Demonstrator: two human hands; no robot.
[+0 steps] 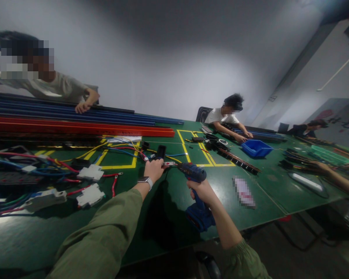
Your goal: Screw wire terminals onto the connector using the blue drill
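Observation:
My right hand [202, 190] is wrapped round the grip of a blue cordless drill [196, 173], whose chuck points left. At the tip of its bit is a small pale part with red on it [169, 164], pinched in the fingers of my left hand [154, 170]. Whether the bit touches the part I cannot tell. Just behind my left hand stands a small black block [161, 152]. Red, blue and yellow wires [128, 147] run up to that spot from the left. White circuit breakers [90, 173] with red leads lie left of my left wrist.
Long red rails [81, 127] and blue rails [110, 116] lie along the far left, near a person's hand [87, 101]. Another person works behind a blue bin [256, 148]. A black strip [239, 161] lies right of centre. At right are another person's arm and a white bar [306, 183].

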